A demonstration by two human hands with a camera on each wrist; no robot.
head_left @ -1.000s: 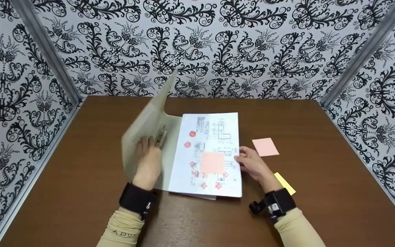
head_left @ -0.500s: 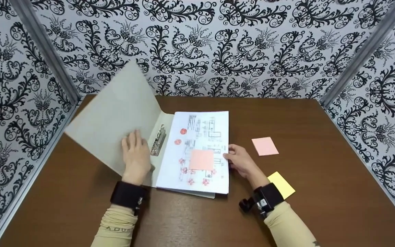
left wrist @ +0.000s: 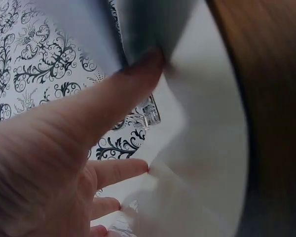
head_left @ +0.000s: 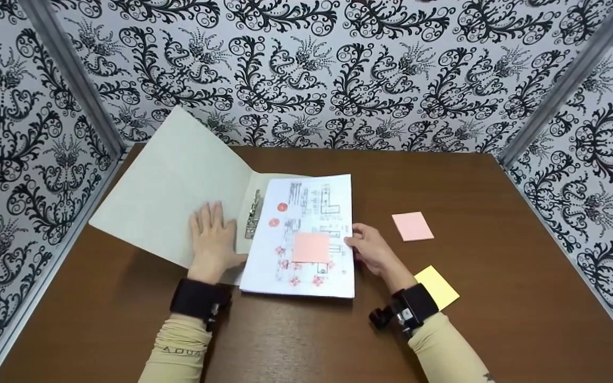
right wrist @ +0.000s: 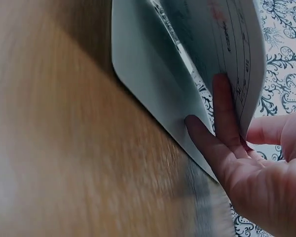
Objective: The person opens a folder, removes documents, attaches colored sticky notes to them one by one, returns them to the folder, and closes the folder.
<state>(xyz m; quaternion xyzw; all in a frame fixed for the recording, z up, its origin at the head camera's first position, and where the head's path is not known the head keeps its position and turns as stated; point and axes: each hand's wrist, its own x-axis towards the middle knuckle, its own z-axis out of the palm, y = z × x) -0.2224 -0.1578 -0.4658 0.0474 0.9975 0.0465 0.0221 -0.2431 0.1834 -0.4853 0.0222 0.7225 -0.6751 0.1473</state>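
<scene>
A pale binder folder (head_left: 163, 186) lies opened on the table, its cover tilted up on the left. My left hand (head_left: 212, 242) presses flat on the inside of that cover with straight fingers; its thumb reaches to the left edge of the papers. Beside it, along the spine, is a metal clip (head_left: 254, 215). With my right hand (head_left: 374, 249) I pinch the right edge of a stack of printed papers (head_left: 306, 213). In the right wrist view, the stack (right wrist: 241, 59) is lifted off the folder's back cover (right wrist: 148, 69), with fingers beneath it. A pink sticky note (head_left: 311, 247) sits on the top sheet.
Right of the folder, a second pink sticky note (head_left: 413, 226) lies on the brown table (head_left: 285, 340). A yellow sticky note (head_left: 438, 287) lies nearer, partly behind the right wrist. Patterned walls (head_left: 306, 69) enclose the back and sides.
The folder's cover has swung to the left and down, my left hand moving left with it, uncovering the clip. The papers and my right hand have shifted left.
</scene>
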